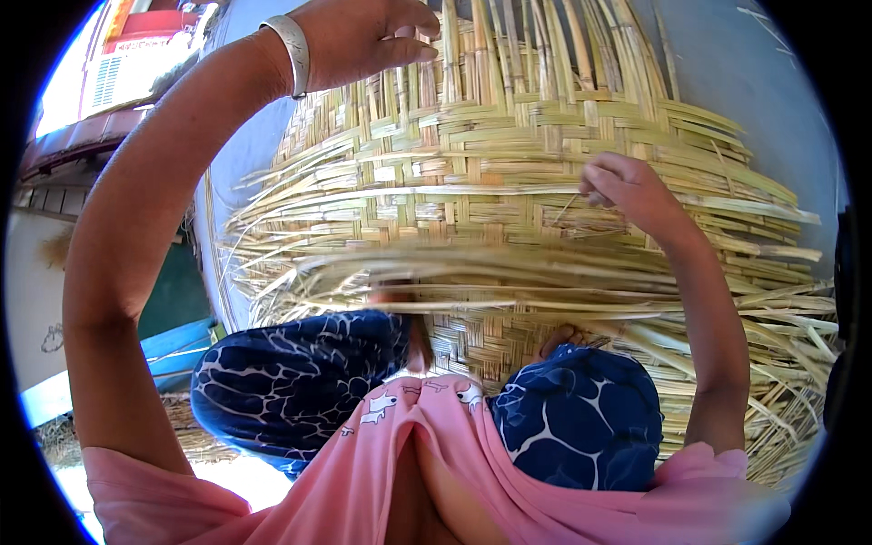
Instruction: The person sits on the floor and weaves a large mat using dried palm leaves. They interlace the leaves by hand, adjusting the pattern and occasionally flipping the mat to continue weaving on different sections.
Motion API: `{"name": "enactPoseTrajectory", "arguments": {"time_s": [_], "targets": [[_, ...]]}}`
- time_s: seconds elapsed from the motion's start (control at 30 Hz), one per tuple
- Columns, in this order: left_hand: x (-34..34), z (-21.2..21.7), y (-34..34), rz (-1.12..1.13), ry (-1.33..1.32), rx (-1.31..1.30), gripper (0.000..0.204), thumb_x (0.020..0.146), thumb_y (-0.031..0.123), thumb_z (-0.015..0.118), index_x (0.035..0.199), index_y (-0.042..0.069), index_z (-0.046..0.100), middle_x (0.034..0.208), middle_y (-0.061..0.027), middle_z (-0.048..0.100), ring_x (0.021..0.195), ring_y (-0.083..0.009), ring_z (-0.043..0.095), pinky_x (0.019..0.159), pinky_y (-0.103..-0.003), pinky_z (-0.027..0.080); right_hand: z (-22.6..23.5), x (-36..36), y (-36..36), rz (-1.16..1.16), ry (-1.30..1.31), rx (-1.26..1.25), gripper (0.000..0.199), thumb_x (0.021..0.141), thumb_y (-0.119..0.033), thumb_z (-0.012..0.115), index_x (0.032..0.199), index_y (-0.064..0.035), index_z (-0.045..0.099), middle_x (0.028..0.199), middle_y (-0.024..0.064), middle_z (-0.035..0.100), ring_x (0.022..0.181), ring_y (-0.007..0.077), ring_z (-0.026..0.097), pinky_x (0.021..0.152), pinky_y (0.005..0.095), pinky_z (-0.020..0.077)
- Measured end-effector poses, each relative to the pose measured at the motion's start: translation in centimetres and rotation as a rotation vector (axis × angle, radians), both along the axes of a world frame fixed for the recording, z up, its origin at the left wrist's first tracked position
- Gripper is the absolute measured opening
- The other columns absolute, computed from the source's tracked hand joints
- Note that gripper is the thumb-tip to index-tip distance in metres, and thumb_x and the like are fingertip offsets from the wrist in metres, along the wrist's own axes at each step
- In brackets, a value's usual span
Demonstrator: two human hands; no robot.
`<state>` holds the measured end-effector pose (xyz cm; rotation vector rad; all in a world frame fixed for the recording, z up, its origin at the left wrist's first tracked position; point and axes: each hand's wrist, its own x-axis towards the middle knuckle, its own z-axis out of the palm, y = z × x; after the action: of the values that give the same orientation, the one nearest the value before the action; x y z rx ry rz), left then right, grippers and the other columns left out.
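Note:
A half-woven cane mat (472, 163) lies on the floor before me, with long flat green-yellow strips crossing one another. At its far side my left hand (377, 38) reaches over the lengthwise strips (545, 45), thumb and finger apart, nothing seen between them; part of the hand is cut off by the upper edge. Low over the right part of the weave, my right hand (627, 189) is closed, with a thin cane strip (567, 211) showing at its fingertips. A pale crosswise strip runs beneath that hand. Nearer to me, a band of loose strips (472, 268) is blurred.
My knees in blue patterned cloth (581, 418) and my bare foot (559, 341) are at the mat's near part. Strip ends (772, 363) stick out along the right side. Grey floor (745, 73) shows beyond. A blue board (177, 350) lies at left.

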<state>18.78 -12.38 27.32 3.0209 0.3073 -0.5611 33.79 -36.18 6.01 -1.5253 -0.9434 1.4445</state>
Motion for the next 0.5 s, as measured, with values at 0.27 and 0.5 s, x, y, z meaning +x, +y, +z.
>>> {"name": "enactPoseTrajectory", "arguments": {"time_s": [0.27,0.5], "targets": [[-8.9,-7.3,4.1,0.252,0.207,0.021,0.036,0.091,0.032,0.054,0.114,0.005,0.059,0.104,-0.0156,0.065,0.092,-0.0272,0.063,0.084,-0.038,0.049,0.7,0.9,-3.8,-0.308,0.027,-0.076,0.025,0.095,-0.027,0.047,0.095,-0.0045,0.060,0.086,0.0014,0.060,0.076,0.0088,0.057,0.072,0.0236,0.0442],[-19.2,-13.9,11.8,0.540,0.376,0.077,0.041,0.089,0.031,0.054,0.123,0.007,0.053,0.119,-0.0155,0.058,0.109,-0.0312,0.055,0.093,-0.038,0.043,2.3,-1.2,-6.1,-0.460,-0.109,-0.116,0.023,0.095,-0.024,0.048,0.100,-0.0046,0.059,0.088,0.0030,0.061,0.078,0.0105,0.059,0.073,0.0245,0.0456]]}}
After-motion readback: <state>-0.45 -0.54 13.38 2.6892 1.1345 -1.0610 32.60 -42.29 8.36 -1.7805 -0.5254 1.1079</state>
